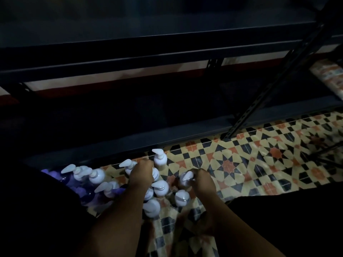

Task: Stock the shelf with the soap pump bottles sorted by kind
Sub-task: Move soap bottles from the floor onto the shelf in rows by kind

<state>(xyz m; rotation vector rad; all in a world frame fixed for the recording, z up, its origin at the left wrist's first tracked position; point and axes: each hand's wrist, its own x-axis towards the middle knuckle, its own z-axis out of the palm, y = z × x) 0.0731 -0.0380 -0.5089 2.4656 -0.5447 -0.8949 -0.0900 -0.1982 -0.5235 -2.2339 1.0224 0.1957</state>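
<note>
1. Pretty dark overall, so the far left is mostly shadow. A bunch of soap bottles (96, 176) with white pump tops stands on the tiled floor (241, 164) at near left, packed tight. The leftmost ones look purple, but it's too dim to be sure.
2. The far edge of that bunch sits right up against the front rail of the bottom shelf (167, 134). The tallest bottle (160, 158) stands upright just in front of that rail.
3. Left hand (142, 173) is down in the middle of the cluster, fingers curled around a white bottle (155, 175), with more pump tops touching it on both sides.
4. Right hand (201, 179) is just to the right, at the right edge of the group, fingers curled around the pump top of another bottle (186, 178). Two more bottles stand near its wrist.
5. Right of the hands, the patterned floor runs out bare to the slanted shelf post (263, 93).
6. Far right, a printed package (328, 75) lies behind the post.
7. The shelf levels above are dark; can't tell what's on them.
</note>
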